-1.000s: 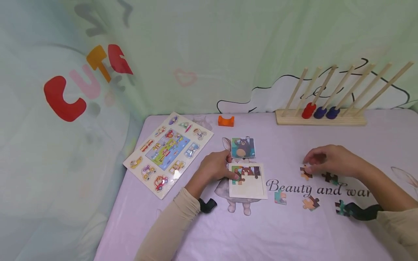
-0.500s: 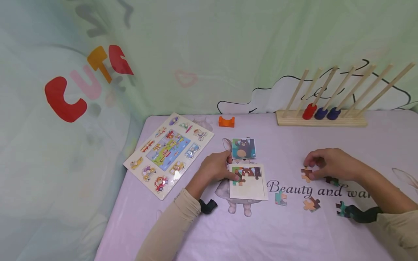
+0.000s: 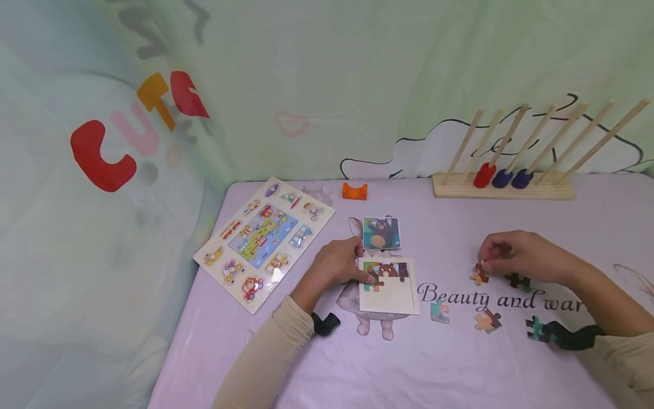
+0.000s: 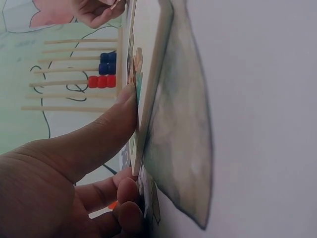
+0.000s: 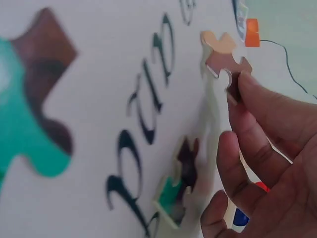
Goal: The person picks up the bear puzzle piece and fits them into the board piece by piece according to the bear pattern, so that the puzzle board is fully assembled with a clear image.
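Observation:
My right hand (image 3: pixel 523 257) pinches a brown and peach jigsaw piece (image 3: pixel 479 275) between thumb and index finger, raised over the tabletop; in the right wrist view the piece (image 5: pixel 223 60) shows its knobs, while the other fingers curl loosely. My left hand (image 3: pixel 336 264) grips the left edge of a square jigsaw tray (image 3: pixel 390 300), its thumb on top over the fitted pieces. Along the tray's top and left side sit pieces of a bear picture (image 3: pixel 387 269); its lower right shows bare wood. Just behind the tray lies a bear picture card (image 3: pixel 381 233).
Several loose jigsaw pieces lie to the right, including a teal one (image 3: pixel 439 312), a peach-brown one (image 3: pixel 487 321) and a dark one (image 3: pixel 519 282). A vehicle peg puzzle (image 3: pixel 263 244) lies left. Behind stand an orange block (image 3: pixel 355 192) and a wooden bead rack (image 3: pixel 503 192).
The piece in my right hand has turned and tilted between the fingertips, with that hand shifting slightly right. My left hand stays on the tray.

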### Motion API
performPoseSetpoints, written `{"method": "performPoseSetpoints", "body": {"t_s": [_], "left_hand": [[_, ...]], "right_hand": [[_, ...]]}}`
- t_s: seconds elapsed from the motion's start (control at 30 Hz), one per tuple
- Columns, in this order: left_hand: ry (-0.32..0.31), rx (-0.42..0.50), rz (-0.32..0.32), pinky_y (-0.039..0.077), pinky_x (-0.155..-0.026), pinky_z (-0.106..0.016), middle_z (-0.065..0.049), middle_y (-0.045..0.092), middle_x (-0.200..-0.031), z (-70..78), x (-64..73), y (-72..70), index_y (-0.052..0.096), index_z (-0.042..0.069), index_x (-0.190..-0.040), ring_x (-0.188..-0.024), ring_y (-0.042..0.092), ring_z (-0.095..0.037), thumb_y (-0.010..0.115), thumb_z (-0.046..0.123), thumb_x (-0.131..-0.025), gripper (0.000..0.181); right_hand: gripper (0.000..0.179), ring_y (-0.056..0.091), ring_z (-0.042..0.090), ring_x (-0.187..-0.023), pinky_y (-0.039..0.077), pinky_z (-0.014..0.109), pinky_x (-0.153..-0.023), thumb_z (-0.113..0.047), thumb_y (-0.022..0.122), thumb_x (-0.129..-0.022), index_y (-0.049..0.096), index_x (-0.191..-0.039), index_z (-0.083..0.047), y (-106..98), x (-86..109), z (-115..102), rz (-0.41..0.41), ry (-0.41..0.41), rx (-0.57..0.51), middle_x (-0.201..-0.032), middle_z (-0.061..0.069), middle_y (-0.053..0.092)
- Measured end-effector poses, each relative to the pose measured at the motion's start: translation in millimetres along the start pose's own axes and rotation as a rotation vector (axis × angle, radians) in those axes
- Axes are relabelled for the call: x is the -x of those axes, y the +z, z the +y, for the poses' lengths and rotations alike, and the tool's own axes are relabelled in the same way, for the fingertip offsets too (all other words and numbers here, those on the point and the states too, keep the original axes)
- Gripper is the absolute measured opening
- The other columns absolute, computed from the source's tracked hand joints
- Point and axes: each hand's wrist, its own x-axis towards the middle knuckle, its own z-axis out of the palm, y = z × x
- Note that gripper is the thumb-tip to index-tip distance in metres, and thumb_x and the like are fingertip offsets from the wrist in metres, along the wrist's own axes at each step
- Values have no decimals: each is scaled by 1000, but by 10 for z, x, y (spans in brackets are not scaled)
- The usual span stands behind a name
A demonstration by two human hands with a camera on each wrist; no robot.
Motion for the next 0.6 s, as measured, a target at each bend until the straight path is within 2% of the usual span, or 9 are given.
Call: {"method": "performPoseSetpoints", "body": {"t_s": [0.17,0.3,0.6], "left_hand": [[3,-5,1,36,-63,-27,0,59,-83,-4,-2,-3,54,20,-101,-79,56,-17,92,42,-74,52],[-4,-6,-2,36,-63,-27,0,59,-83,-6,-2,-3,53,20,-101,-79,56,-17,92,42,-74,52],[0,-10,-2,37,-63,-27,0,59,-83,1,-2,-10,53,20,-101,-79,56,-17,91,43,-74,52]], "right_hand": [[17,56,9,-80,47,23,-69,-30,79,-89,68,-96,-19,-23,-16,-103,3,-52,-31,-86,-6,66],[15,57,9,-82,49,23,-73,-27,79,-90,69,-97,-19,12,-75,-246,-39,-103,-63,-87,-7,67],[12,58,14,-83,50,25,-73,-22,79,-89,70,-95,-18,170,-289,-563,-128,-125,-168,-85,-4,66]]}}
